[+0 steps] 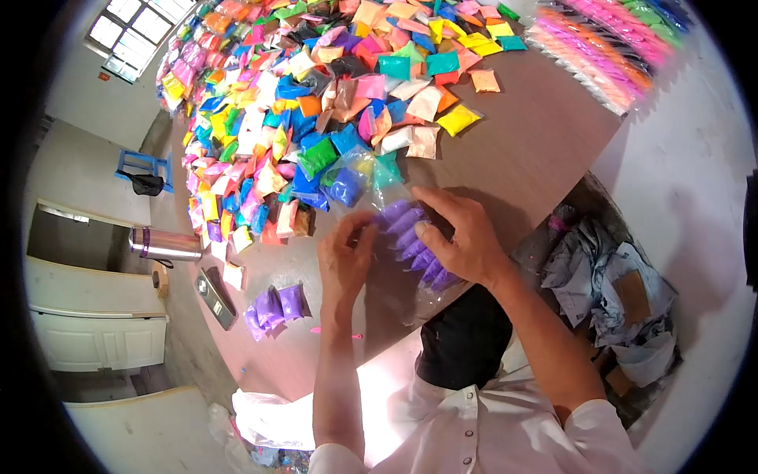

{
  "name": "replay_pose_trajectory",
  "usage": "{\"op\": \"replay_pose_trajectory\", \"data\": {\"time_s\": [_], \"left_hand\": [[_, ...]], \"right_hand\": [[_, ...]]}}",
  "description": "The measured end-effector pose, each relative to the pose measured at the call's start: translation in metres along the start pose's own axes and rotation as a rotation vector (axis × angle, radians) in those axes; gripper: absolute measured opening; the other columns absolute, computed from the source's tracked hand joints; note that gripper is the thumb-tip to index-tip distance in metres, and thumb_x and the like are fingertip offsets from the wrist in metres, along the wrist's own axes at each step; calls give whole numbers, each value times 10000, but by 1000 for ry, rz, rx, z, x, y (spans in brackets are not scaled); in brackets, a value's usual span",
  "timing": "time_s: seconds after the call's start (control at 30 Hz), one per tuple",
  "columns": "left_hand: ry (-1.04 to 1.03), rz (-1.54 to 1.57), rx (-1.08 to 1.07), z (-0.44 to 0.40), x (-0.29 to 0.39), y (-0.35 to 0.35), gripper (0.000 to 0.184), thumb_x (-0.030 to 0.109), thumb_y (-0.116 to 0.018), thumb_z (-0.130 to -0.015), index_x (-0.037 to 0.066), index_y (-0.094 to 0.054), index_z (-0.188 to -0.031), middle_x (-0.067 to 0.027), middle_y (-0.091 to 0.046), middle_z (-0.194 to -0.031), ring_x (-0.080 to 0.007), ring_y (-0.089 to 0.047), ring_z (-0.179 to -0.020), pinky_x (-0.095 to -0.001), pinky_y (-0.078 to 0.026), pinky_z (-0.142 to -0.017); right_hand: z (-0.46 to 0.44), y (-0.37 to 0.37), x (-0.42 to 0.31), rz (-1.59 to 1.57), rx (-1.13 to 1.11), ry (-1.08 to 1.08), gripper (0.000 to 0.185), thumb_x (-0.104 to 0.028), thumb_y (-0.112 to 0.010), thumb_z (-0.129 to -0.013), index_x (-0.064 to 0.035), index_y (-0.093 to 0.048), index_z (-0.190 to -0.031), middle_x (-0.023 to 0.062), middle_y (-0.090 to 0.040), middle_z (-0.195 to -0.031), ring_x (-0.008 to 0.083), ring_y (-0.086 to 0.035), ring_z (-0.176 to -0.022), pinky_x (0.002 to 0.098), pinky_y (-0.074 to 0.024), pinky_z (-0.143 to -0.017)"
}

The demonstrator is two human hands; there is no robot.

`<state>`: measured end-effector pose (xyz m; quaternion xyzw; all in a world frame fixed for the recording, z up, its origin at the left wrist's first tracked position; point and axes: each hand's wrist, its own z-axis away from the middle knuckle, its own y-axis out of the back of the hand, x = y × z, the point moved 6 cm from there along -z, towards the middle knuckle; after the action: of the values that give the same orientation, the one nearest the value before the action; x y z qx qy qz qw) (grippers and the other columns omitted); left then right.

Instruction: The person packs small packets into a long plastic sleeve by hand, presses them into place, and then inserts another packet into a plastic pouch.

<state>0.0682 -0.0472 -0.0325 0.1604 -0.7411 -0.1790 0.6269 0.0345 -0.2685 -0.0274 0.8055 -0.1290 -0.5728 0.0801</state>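
Note:
A clear plastic bag [377,175] with a row of small purple packets [404,229] inside lies between my hands, over the table's near side. My right hand [462,233] is closed on the bag's right side, thumb pressed over the packets. On the other side, my left hand [347,245] has its fingers curled together at the bag's left edge; the fingertips are partly hidden. A few loose purple packets [272,310] lie on the table left of my left forearm. Close to that forearm is a thin pink stick [347,335].
A large heap of colourful small packets [316,118] covers the table's [545,142] far left. Filled bags [608,47] lie at the far right. A phone [215,299] and a steel flask [166,243] are at the left edge. Crumpled wrappings [608,284] fill a box at right.

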Motion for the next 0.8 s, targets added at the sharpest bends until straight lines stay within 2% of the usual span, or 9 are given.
{"op": "replay_pose_trajectory", "data": {"time_s": [0.1, 0.17, 0.27, 0.37, 0.47, 0.53, 0.67, 0.73, 0.8], "left_hand": [[-8, -19, -20, 1, 4, -1, 186, 17, -749, -948, 7, -776, -1132, -58, -760, -828, -94, -663, -692, -273, -518, -629], [-4, -5, -18, 2, -1, -5, 179, 10, -748, -947, 7, -780, -1122, -58, -757, -821, -91, -657, -679, -272, -513, -620], [-55, -2, -27, 1, -4, -12, 156, 61, -724, -1002, 1, -772, -1137, -4, -690, -745, -58, -596, -612, -245, -470, -548], [-62, -3, -51, 2, -4, -14, 155, 55, -713, -1010, 4, -780, -1141, -12, -703, -790, -62, -601, -624, -239, -479, -558], [-93, -5, -43, 3, -6, -13, 183, 45, -691, -1023, 8, -774, -1181, -20, -716, -846, -69, -605, -625, -235, -490, -569], [-67, 19, -52, 5, -2, -11, 212, -15, -721, -948, 26, -787, -1146, -116, -774, -868, -168, -700, -725, -299, -531, -664], [-120, -4, 2, 17, 17, 1, 222, -9, -716, -949, 35, -778, -1157, -119, -781, -924, -182, -724, -759, -306, -547, -677], [-163, -153, -10, 30, 22, 15, 190, 41, -730, -981, 9, -769, -1165, -62, -756, -870, -81, -661, -653, -240, -516, -608], [-137, -192, 55, 45, 19, 40, 180, 45, -748, -968, 13, -773, -1143, -61, -760, -864, -82, -660, -647, -245, -516, -609]], "right_hand": [[-6, -6, 2, 77, -63, 34, 517, -227, -743, -916, -58, -669, -1399, 182, -721, -1336, 335, -688, -1210, 456, -446, -1090], [-1, -9, 3, 262, -49, 50, 542, -223, -745, -917, -65, -650, -1427, 172, -702, -1380, 324, -664, -1256, 450, -429, -1110], [-1, -10, 4, 238, -52, 17, 559, -226, -748, -918, -85, -639, -1448, 159, -693, -1404, 316, -648, -1281, 445, -417, -1119], [0, -13, 8, 213, -40, 41, 524, -233, -710, -930, -93, -644, -1431, 136, -703, -1385, 290, -654, -1265, 457, -379, -1101], [0, -12, 3, 246, -30, 50, 520, -237, -713, -931, -94, -650, -1427, 130, -713, -1368, 290, -665, -1250, 461, -384, -1097], [0, -12, 2, 240, -28, 59, 513, -238, -715, -930, -94, -657, -1419, 129, -721, -1356, 290, -672, -1236, 462, -389, -1092], [-2, -14, 9, 135, -43, 90, 490, -246, -720, -926, -91, -679, -1389, 130, -736, -1331, 289, -691, -1198, 457, -399, -1092], [0, -14, 9, 166, -38, 81, 484, -248, -720, -924, -92, -683, -1381, 133, -740, -1323, 292, -695, -1189, 455, -401, -1097], [1, -14, 8, 200, -30, 71, 478, -251, -720, -923, -92, -687, -1373, 136, -743, -1314, 294, -698, -1179, 453, -404, -1102]]}}
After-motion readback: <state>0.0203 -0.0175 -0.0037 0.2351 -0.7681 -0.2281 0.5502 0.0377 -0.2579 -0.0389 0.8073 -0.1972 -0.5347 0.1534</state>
